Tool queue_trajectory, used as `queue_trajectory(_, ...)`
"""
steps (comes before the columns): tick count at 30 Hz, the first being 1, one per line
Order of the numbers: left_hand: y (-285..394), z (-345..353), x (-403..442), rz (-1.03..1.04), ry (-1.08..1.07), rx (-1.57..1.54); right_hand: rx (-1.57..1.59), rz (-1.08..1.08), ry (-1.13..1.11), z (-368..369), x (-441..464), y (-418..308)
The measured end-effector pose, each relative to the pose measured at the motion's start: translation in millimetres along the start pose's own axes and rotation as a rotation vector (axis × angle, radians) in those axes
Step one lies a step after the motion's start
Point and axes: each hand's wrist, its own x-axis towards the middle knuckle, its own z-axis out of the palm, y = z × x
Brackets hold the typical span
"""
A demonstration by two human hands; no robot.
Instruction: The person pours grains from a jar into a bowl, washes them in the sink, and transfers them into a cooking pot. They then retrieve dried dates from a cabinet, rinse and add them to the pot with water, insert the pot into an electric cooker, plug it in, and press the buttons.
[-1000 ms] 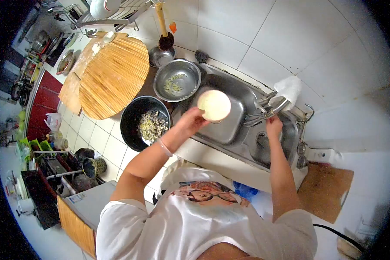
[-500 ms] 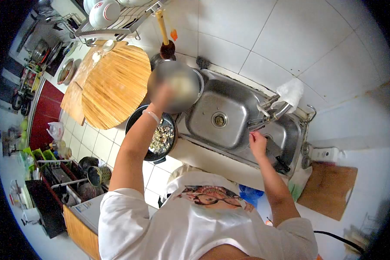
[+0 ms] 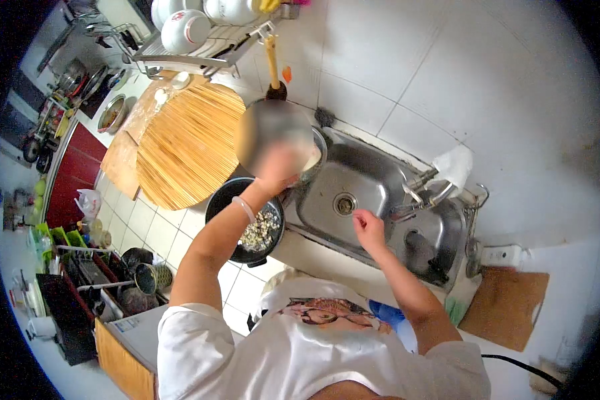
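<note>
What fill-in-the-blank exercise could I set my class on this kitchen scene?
1. A bracelet circles the ____ wrist.
2. The hand nearer the white cloth is the ____ one.
3. The pot of chopped food looks ____ in colour.
4. The sink has ____ basins.

Missing words: left; right; black; two.

Large, glossy, whitish wall tiles (image 3: pixel 393 60) with thin joints rise behind a rectangular stainless-steel double sink (image 3: pixel 327 157), their surface darkening toward the upper right. Square cream floor tiles (image 3: pixel 140 219) with dark joints lie below. Flat dark-red cabinet doors (image 3: pixel 73 160) stand at left, under a white worktop (image 3: pixel 134 93).
</note>
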Motion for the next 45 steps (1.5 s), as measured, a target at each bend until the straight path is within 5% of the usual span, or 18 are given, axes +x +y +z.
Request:
queue_trajectory(2,24,-26,-2,-0.080,0.173,-0.020,0.123,-0.061,-0.021,7,32,-17)
queue_trajectory(6,22,-42,0,-0.795,0.056,-1.500,0.175,-0.322,-0.150,-28,99,-130)
queue_trajectory(12,62,-89,17,-0.736,0.212,-2.115,-0.002,-0.681,-0.135,-24,149,-225)
queue_trajectory(20,55,-184,90,-0.325,0.396,-2.062,0.116,-0.978,0.207,3,248,-356)
queue_trajectory(34,14,-114,-33,-0.782,0.255,-1.994,-0.539,-0.433,-0.454,69,353,-467)
queue_trajectory(38,8,-112,-41,-0.787,0.272,-1.986,-0.537,-0.368,-0.481,88,361,-467)
queue_trajectory(45,-6,-87,-50,-0.746,0.285,-1.739,-0.567,-0.605,-0.077,103,366,-437)
